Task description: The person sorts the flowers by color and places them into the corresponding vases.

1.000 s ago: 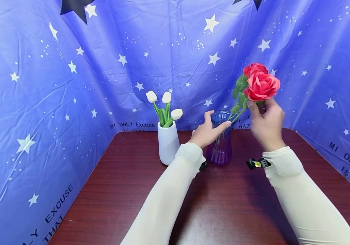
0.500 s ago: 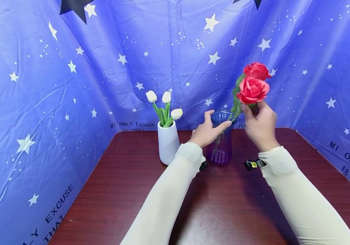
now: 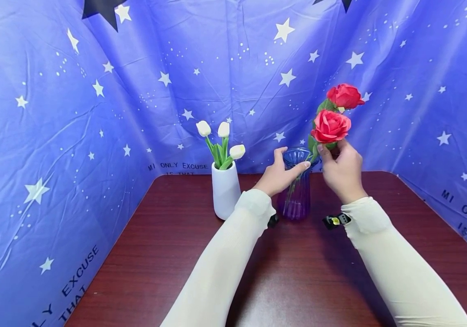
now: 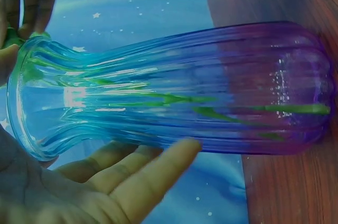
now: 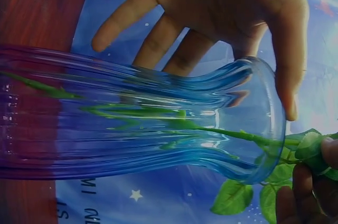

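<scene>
A ribbed glass vase [image 3: 295,206], blue at the top and purple at the base, stands upright on the table. My left hand [image 3: 277,178] holds its neck, the thumb at the rim and the fingers along the far side. With thumb and fingers, my right hand [image 3: 343,173] pinches the stem of the nearer red rose [image 3: 331,126] just under the bloom. Behind it rises a second red rose [image 3: 345,96]. Green stems [image 4: 296,109] show through the glass in the left wrist view, one reaching near the base. Leaves [image 5: 232,196] hang outside the rim in the right wrist view.
Left of the glass vase is a white vase [image 3: 225,193] with three white tulips [image 3: 223,130]. Both vases stand toward the back of the dark red wooden table [image 3: 168,254]. A blue star-printed cloth [image 3: 201,54] surrounds the table at the back and sides.
My right hand has moved left and slightly down toward the vase, carrying the nearer rose with it. The two blooms are now further apart. The left hand keeps its hold on the vase.
</scene>
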`<action>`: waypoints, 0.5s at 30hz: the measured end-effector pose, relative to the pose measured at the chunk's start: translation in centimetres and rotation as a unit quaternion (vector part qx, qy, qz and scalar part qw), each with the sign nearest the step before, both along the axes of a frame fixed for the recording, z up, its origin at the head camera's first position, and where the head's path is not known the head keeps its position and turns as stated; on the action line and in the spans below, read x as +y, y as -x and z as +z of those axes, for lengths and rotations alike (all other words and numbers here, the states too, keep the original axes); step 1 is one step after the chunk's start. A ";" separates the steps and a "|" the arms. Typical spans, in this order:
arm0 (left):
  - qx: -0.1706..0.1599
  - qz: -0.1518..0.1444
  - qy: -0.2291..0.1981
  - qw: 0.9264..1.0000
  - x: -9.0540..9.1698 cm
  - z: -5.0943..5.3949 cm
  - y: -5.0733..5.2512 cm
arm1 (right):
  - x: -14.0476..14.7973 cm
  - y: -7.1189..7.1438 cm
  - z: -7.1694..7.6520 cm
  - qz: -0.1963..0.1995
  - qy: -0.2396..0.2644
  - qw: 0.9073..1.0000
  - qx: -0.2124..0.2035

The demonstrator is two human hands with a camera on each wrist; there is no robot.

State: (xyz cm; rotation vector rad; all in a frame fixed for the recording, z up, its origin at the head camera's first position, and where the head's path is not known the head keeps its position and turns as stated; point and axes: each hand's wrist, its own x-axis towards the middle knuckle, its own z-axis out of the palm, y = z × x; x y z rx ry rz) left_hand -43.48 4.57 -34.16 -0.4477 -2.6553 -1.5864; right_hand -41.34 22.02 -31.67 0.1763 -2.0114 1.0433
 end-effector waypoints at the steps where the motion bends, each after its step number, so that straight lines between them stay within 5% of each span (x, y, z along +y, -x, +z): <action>1: -0.005 -0.003 -0.008 1.000 0.0 0.0 0.0 | 0.0 0.1 -0.1 -0.001 -0.001 1.000 -0.002; 15: -0.021 -0.025 -0.057 0.998 0.4 -0.1 0.4 | 0.0 1.4 -1.1 -0.002 -0.002 1.000 -0.029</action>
